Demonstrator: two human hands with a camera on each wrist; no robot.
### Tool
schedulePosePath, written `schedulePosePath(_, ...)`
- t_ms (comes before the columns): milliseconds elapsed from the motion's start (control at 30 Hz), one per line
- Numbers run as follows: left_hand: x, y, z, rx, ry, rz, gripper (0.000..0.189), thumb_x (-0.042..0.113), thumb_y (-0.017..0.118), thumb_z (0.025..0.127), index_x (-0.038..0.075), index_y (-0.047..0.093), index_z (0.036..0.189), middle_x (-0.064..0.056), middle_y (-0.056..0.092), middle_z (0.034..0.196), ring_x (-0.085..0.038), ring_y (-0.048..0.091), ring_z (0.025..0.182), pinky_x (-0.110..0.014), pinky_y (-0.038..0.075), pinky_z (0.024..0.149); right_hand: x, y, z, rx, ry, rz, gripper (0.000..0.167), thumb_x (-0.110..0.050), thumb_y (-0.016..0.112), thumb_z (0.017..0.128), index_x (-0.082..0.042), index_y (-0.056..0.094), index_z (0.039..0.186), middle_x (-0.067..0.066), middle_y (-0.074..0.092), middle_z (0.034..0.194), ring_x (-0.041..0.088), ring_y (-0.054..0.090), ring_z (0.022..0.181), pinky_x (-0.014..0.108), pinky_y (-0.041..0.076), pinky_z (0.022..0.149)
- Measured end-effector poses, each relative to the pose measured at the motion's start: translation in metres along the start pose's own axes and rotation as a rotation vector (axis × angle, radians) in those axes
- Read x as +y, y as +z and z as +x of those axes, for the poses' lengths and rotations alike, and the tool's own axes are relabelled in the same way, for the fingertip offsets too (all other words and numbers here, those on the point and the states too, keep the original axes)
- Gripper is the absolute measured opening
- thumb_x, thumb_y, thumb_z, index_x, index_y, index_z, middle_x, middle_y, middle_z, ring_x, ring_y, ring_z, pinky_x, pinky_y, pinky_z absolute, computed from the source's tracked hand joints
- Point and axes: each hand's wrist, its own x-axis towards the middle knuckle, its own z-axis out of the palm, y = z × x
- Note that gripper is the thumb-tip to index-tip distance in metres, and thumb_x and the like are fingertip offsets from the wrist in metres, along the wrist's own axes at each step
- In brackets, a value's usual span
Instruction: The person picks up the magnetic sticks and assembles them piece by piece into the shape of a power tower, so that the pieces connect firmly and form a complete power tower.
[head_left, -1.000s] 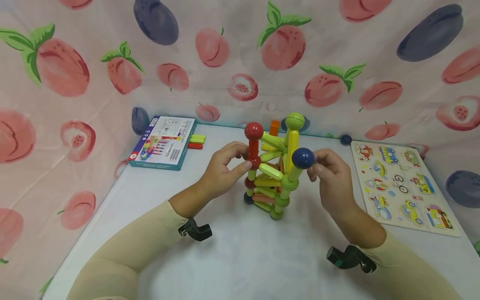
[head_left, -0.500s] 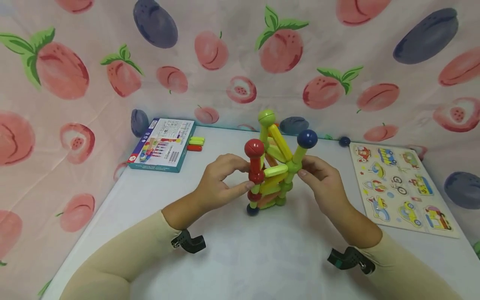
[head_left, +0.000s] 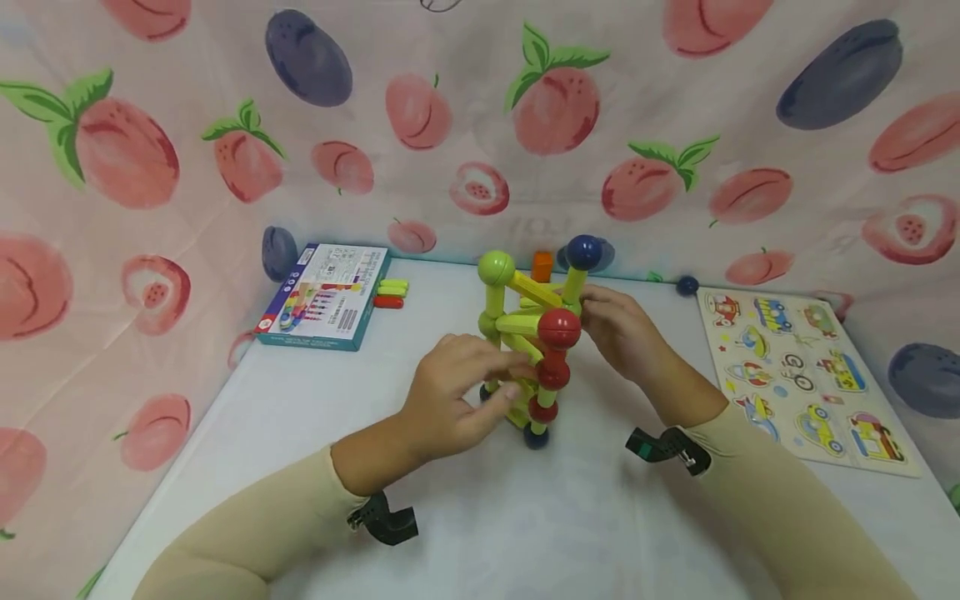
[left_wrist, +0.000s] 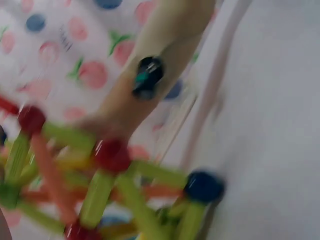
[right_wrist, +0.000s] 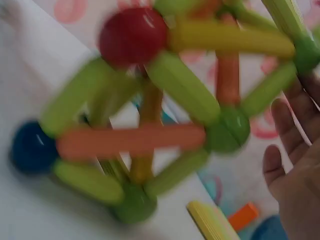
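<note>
A tall tower of magnetic sticks and balls (head_left: 517, 323) stands mid-table, its sticks green, yellow, orange and red. A red ball (head_left: 558, 328) tops the nearest column, with a green ball (head_left: 496, 268) and a blue ball (head_left: 584, 252) behind. My left hand (head_left: 450, 400) reaches in from the left, fingers loosely extended, index fingertip right at the red column. On the far right, my right hand (head_left: 626, 333) holds a green joint beneath the blue top ball. In the right wrist view its fingers (right_wrist: 287, 122) meet a green ball; the thumb is hidden.
A boxed toy set (head_left: 326, 296) lies at the back left, with green and red sticks (head_left: 390, 296) beside it. A picture puzzle board (head_left: 806, 367) lies at the right, a dark blue ball (head_left: 687, 286) at its corner. An orange block (head_left: 542, 267) stands behind the tower.
The tower has turned: its red-topped column swung from left to front right, while the blue-topped one went to the back. My right hand followed it backward; my left fingers shifted along the tower.
</note>
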Motion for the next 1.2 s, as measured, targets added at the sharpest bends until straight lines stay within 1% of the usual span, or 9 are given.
schedulePosePath(100, -0.015, -0.009, 0.005, 0.140, -0.128, -0.100, 0.023, 0.014, 0.060, 0.099, 0.004, 0.074, 0.115, -0.004, 0.070, 0.099, -0.019, 0.062, 0.091, -0.035, 0.048, 0.081, 0.015, -0.015, 0.016, 0.120, 0.047, -0.439, 0.033, -0.020, 0.052, 0.110, -0.003, 0.072, 0.130, 0.004, 0.071, 0.118, 0.026, 0.058, 0.116, 0.041, 0.048, 0.099)
schedulePosePath(167, -0.027, -0.013, 0.009, 0.164, -0.235, -0.166, 0.027, 0.013, 0.057, 0.102, 0.003, 0.068, 0.124, -0.007, 0.067, 0.110, -0.024, 0.062, 0.102, -0.037, 0.048, 0.087, 0.028, -0.025, 0.027, 0.139, 0.094, -0.823, 0.030, -0.023, 0.062, 0.106, -0.005, 0.073, 0.128, 0.007, 0.072, 0.117, 0.029, 0.060, 0.113, 0.047, 0.050, 0.096)
schedulePosePath(233, -0.037, -0.014, 0.012, 0.115, -0.318, -0.221, 0.034, 0.012, 0.054, 0.105, 0.005, 0.062, 0.137, -0.008, 0.065, 0.125, -0.026, 0.060, 0.115, -0.040, 0.047, 0.096, 0.042, -0.032, 0.035, 0.080, 0.104, -1.138, 0.032, -0.025, 0.070, 0.102, -0.010, 0.074, 0.129, 0.011, 0.073, 0.123, 0.034, 0.061, 0.116, 0.054, 0.050, 0.099)
schedulePosePath(333, -0.047, -0.013, 0.014, -0.009, -0.377, -0.273, 0.040, 0.013, 0.050, 0.109, 0.006, 0.057, 0.148, -0.008, 0.062, 0.140, -0.025, 0.057, 0.131, -0.044, 0.046, 0.107, 0.059, -0.035, 0.042, -0.052, 0.104, -1.365, 0.041, -0.033, 0.075, 0.098, -0.012, 0.073, 0.134, 0.009, 0.073, 0.125, 0.034, 0.059, 0.114, 0.056, 0.046, 0.101)
schedulePosePath(433, -0.050, -0.010, 0.014, -0.079, -0.401, -0.304, 0.038, 0.014, 0.048, 0.111, 0.004, 0.058, 0.147, -0.008, 0.063, 0.143, -0.022, 0.056, 0.134, -0.046, 0.045, 0.113, 0.068, -0.032, 0.045, -0.099, 0.119, -1.411, 0.040, -0.036, 0.072, 0.099, -0.013, 0.072, 0.132, 0.005, 0.074, 0.113, 0.029, 0.055, 0.104, 0.050, 0.043, 0.094)
schedulePosePath(567, -0.049, -0.008, 0.014, -0.091, -0.423, -0.334, 0.034, 0.013, 0.049, 0.112, 0.002, 0.063, 0.141, -0.009, 0.066, 0.138, -0.022, 0.059, 0.128, -0.046, 0.045, 0.114, 0.071, -0.026, 0.044, -0.084, 0.143, -1.431, 0.033, -0.034, 0.068, 0.102, -0.014, 0.072, 0.128, 0.002, 0.072, 0.102, 0.026, 0.051, 0.095, 0.045, 0.040, 0.087)
schedulePosePath(700, -0.048, -0.006, 0.012, -0.084, -0.419, -0.307, 0.032, 0.016, 0.052, 0.109, 0.003, 0.066, 0.135, -0.007, 0.068, 0.133, -0.021, 0.058, 0.121, -0.051, 0.045, 0.109, 0.072, -0.024, 0.044, -0.075, 0.158, -1.471, 0.041, -0.036, 0.072, 0.100, -0.017, 0.070, 0.136, 0.001, 0.070, 0.111, 0.027, 0.052, 0.097, 0.045, 0.041, 0.085)
schedulePosePath(1033, -0.054, 0.000, 0.011, -0.035, -0.389, -0.298, 0.032, 0.016, 0.053, 0.109, 0.002, 0.067, 0.134, -0.009, 0.067, 0.128, -0.022, 0.059, 0.113, -0.040, 0.048, 0.101, 0.072, -0.019, 0.042, -0.104, 0.202, -1.421, 0.040, -0.038, 0.072, 0.101, -0.015, 0.067, 0.135, 0.003, 0.068, 0.107, 0.028, 0.055, 0.101, 0.049, 0.044, 0.094)
schedulePosePath(1200, -0.054, -0.002, 0.012, -0.046, -0.401, -0.279, 0.033, 0.019, 0.053, 0.109, 0.004, 0.067, 0.135, -0.007, 0.067, 0.128, -0.021, 0.060, 0.112, -0.042, 0.050, 0.100, 0.047, -0.020, 0.021, -0.214, 0.342, -1.288, 0.031, -0.028, 0.068, 0.102, -0.006, 0.074, 0.123, 0.009, 0.073, 0.101, 0.030, 0.064, 0.095, 0.051, 0.053, 0.091)
